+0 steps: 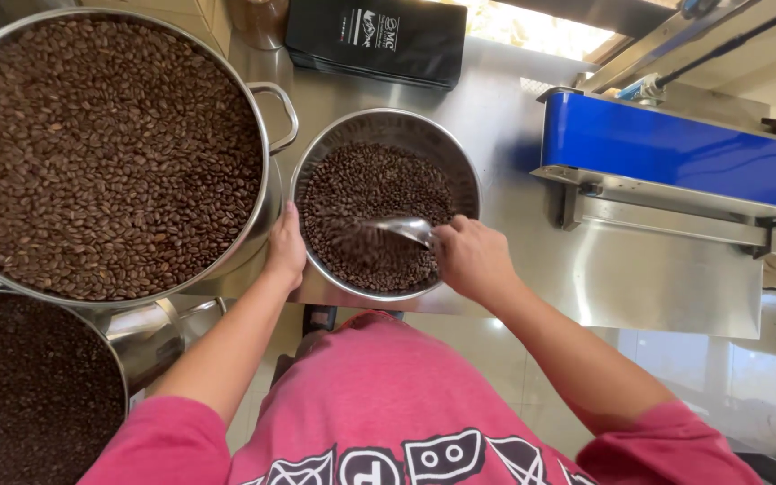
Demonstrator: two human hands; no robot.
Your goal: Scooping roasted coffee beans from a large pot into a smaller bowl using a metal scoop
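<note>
Pink printed shirt (pixel 388 413) fills the foreground, bare forearms reaching out from it. Right hand (pixel 471 259) is closed around a shiny metal scoop (pixel 399 229), its blurred bowl among glossy brown coffee beans (pixel 379 193) in a round steel bowl (pixel 460 162). Left hand (pixel 286 247) lies flat against the bowl's near-left rim, wedged beside a large bean-filled steel pot (pixel 267 117). Bare steel tabletop (pixel 666 278) lies open rightward, below a blue sealing machine (pixel 675 153).
</note>
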